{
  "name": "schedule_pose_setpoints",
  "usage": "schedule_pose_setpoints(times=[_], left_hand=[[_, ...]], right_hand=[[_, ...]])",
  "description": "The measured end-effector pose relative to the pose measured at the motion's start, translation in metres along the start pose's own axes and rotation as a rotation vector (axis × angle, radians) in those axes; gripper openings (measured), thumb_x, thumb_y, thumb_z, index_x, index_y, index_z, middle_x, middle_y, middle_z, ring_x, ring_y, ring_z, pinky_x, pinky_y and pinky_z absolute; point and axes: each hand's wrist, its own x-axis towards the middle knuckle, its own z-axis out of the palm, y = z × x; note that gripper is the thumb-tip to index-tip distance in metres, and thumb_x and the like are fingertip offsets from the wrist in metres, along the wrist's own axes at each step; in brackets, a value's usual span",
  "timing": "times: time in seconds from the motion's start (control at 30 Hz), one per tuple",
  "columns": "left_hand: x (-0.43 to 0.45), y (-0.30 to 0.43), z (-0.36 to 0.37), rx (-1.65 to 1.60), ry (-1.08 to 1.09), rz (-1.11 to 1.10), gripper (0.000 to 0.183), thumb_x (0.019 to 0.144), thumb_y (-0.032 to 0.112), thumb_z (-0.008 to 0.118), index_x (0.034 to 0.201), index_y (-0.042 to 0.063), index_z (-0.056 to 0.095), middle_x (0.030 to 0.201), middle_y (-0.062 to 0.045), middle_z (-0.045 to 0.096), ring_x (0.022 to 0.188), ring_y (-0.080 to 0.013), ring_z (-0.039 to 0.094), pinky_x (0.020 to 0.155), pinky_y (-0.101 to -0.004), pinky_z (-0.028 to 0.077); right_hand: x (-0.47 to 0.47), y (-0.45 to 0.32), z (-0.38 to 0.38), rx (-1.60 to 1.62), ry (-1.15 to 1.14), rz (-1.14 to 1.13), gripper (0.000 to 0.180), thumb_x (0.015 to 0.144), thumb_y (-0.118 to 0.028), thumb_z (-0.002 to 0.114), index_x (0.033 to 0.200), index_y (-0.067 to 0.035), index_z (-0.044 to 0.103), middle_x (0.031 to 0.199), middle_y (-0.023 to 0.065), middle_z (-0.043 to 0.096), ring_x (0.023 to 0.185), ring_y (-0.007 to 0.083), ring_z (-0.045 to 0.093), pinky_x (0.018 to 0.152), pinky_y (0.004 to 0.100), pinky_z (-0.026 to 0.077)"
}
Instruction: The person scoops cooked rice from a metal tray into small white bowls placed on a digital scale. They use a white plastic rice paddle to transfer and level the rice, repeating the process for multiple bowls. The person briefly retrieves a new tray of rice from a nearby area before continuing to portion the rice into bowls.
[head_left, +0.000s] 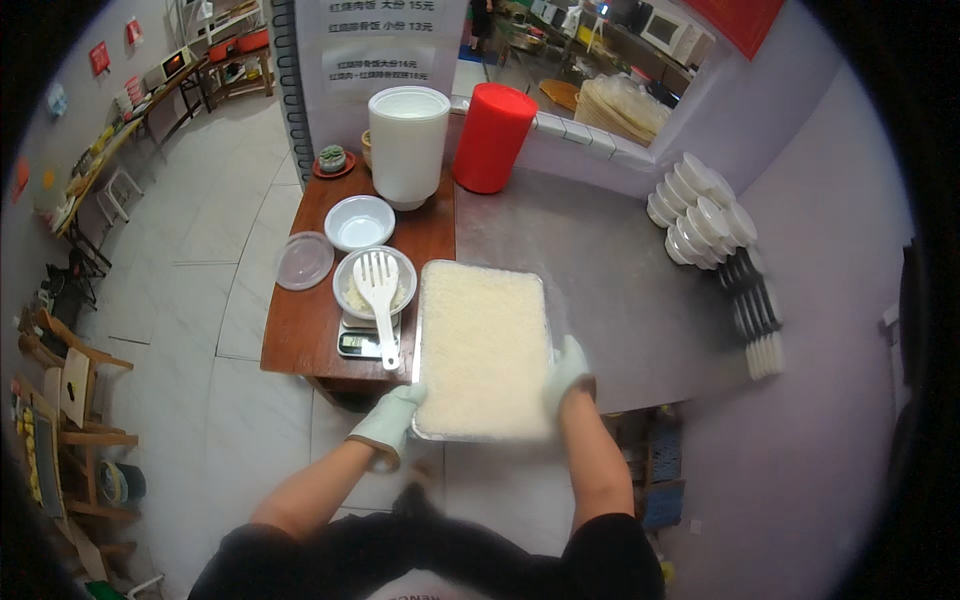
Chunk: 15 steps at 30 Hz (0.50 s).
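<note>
A shallow metal tray (418, 375) full of white cooked rice (484, 349) is held between both gloved hands. My left hand (390, 420) grips its left edge near the lower corner, and my right hand (568, 377) holds the right edge. The tray's far part lies over the steel counter. To its left, a plastic bowl (340, 294) with some rice rests on a small digital scale (350, 345). Across that bowl lies a white slotted spatula (381, 300), its handle towards me. An empty white bowl (360, 223) and a clear round lid (305, 260) are beside it on the wooden table.
Tall stacked white bowls (409, 142) and a red cylinder (495, 139) stand at the back of the wooden table (300, 345) and steel counter (600, 300). Filled-looking lidded cups (701, 210) are stacked at right, with black and white utensils (754, 307) nearer. A wall bounds the right side.
</note>
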Motion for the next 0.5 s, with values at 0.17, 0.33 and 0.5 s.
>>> schedule_pose_setpoints(times=[0.17,0.33,0.5], left_hand=[[0.023,-0.001,0.006,-0.076,0.014,-0.101,0.048,0.092,0.033,0.047,0.123,-0.004,0.047,0.12,-0.012,0.053,0.111,-0.0186,0.049,0.096,-0.0309,0.036],[-0.039,0.008,-0.002,0.434,-0.081,-0.268,0.064,0.091,0.046,0.041,0.136,0.0,0.035,0.137,-0.015,0.039,0.125,-0.0227,0.038,0.106,-0.033,0.023],[-0.083,-0.041,-0.147,1.544,-0.721,0.077,0.059,0.091,0.048,0.034,0.136,0.01,0.038,0.139,-0.012,0.039,0.127,-0.0275,0.037,0.105,-0.038,0.026]], right_hand=[[0.008,-0.016,0.015,-0.02,-0.225,0.022,0.059,0.092,-0.048,0.039,0.125,0.001,0.045,0.119,0.0124,0.055,0.111,0.0188,0.05,0.095,0.026,0.038],[-0.076,-0.059,-0.013,-0.947,-0.131,-0.271,0.043,0.09,-0.035,0.043,0.121,-0.006,0.047,0.121,0.0114,0.053,0.114,0.025,0.048,0.098,0.039,0.034],[-0.196,-0.018,-0.128,-1.942,0.077,-0.44,0.032,0.084,-0.032,0.048,0.108,-0.012,0.055,0.12,0.0102,0.05,0.116,0.0278,0.041,0.098,0.0449,0.029]])
